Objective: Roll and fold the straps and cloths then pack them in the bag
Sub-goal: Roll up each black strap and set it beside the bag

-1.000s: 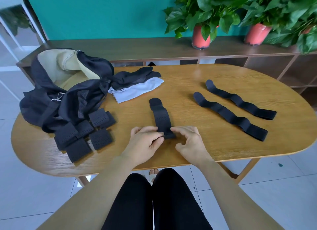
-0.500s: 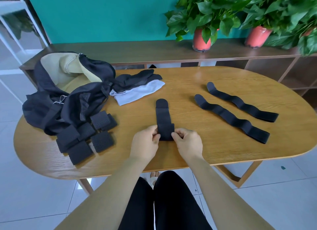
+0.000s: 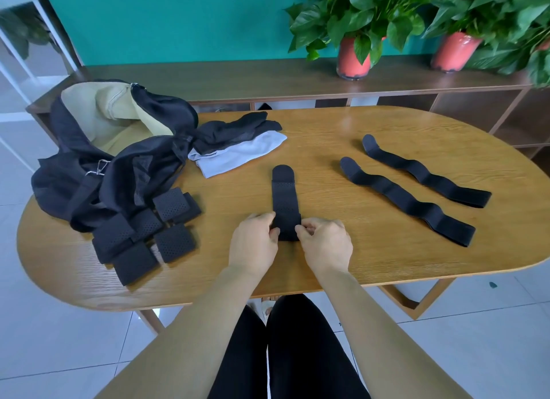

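A black perforated strap (image 3: 284, 196) lies lengthwise in the middle of the wooden table (image 3: 342, 258), its near end rolled up. My left hand (image 3: 254, 243) pinches the roll from the left and my right hand (image 3: 324, 243) pinches it from the right. Two long wavy black straps (image 3: 404, 199) (image 3: 425, 172) lie flat to the right. Several rolled black straps (image 3: 145, 235) sit in a cluster at the left. Behind them the black bag (image 3: 119, 157) gapes open, showing its tan lining. A black cloth (image 3: 238, 127) lies on a white cloth (image 3: 241, 154) beside the bag.
A low dark wooden shelf (image 3: 268, 77) runs behind the table. Two potted plants (image 3: 354, 56) (image 3: 455, 50) in red pots stand on it. My legs in black trousers show under the table's near edge.
The strap's near end has been rolled further up, so the flat part is shorter. Both hands have moved slightly away from me with the roll.
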A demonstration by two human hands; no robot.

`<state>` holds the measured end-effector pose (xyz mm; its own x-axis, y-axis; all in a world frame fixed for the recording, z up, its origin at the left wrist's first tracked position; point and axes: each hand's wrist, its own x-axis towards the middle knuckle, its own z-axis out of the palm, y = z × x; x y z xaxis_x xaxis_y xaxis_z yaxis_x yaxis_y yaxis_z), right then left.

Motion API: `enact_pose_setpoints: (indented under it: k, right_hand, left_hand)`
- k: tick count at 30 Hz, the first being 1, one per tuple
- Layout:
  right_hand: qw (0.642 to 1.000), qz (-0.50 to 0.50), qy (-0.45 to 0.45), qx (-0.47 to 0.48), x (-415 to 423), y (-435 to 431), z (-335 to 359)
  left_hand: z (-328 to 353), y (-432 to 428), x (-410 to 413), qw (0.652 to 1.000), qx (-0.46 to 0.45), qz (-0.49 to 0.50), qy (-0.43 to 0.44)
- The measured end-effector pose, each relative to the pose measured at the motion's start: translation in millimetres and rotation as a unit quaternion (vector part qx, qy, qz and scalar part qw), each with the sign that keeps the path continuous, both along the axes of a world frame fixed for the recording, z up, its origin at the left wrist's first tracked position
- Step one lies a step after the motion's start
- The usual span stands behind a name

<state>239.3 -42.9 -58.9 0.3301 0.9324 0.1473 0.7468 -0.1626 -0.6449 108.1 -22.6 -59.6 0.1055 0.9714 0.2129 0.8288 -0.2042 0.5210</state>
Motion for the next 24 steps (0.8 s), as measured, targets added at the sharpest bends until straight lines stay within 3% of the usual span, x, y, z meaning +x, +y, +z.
enact_pose_setpoints:
  k: [4,10,16,20,24]
  right_hand:
    - [1.000,-0.008,-0.005,0.010,-0.4,2.0,-2.0]
    - [1.000,0.000,-0.006,-0.008,2.2,4.5,-5.4]
    - [0.994,0.083,0.075,0.006,20.2,-12.2,-4.0]
    - [0.981,0.178,0.079,0.014,28.0,-26.3,-4.2]
    - [0.981,0.145,0.132,-0.008,18.2,-26.6,-5.1]
  left_hand:
    - [-4.6,1.6,-0.8,0.999,-0.004,-0.035,0.001]
    - [3.6,4.6,-8.3,0.981,-0.060,-0.118,0.143]
    - [14.1,2.0,-28.3,0.961,-0.044,-0.186,0.202]
    - [17.7,-10.7,-38.4,0.962,-0.058,-0.207,0.167]
    - [19.8,-19.1,-39.7,0.977,-0.088,-0.182,0.067]
